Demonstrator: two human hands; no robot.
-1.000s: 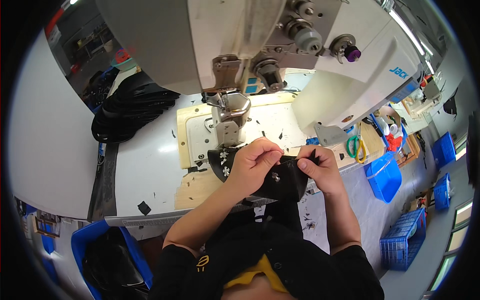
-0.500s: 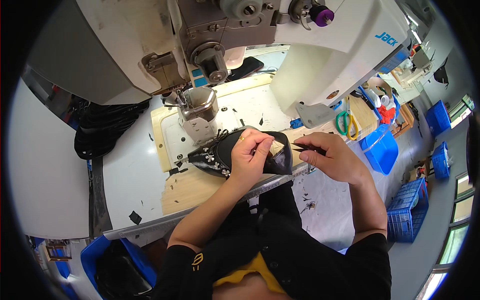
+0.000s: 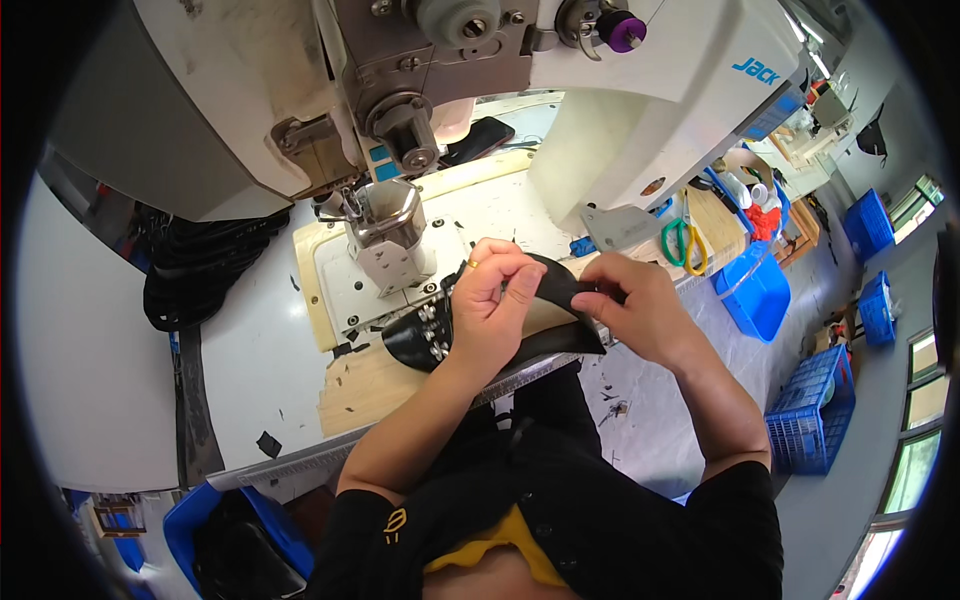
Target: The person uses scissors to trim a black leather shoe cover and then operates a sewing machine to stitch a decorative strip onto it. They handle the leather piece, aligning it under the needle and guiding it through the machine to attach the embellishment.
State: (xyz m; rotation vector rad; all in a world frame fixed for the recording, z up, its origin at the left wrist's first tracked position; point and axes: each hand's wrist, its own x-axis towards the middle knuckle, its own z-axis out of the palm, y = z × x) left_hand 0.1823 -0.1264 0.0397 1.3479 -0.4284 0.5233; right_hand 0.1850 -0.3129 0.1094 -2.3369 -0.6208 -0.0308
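A black leather shoe upper (image 3: 420, 340) with metal eyelets and a tan inner side lies at the near edge of the sewing table, just in front of the machine's post (image 3: 388, 238). My left hand (image 3: 490, 310) grips the piece from above, thumb and fingers pinching its folded edge. My right hand (image 3: 630, 310) pinches the same piece at its right end, fingers closed on the black edge. Both hands touch the piece and sit close together.
A large white sewing machine (image 3: 640, 110) overhangs the white table (image 3: 250, 350). Green-handled scissors (image 3: 685, 240) lie to the right beside a blue bin (image 3: 755, 295). A stack of black pieces (image 3: 195, 270) lies at the left. Blue crates (image 3: 815, 410) stand on the floor.
My view has shifted nearer to the machine. My hands have drawn together on the black piece, the right hand closing in from the right and folding its edge up.
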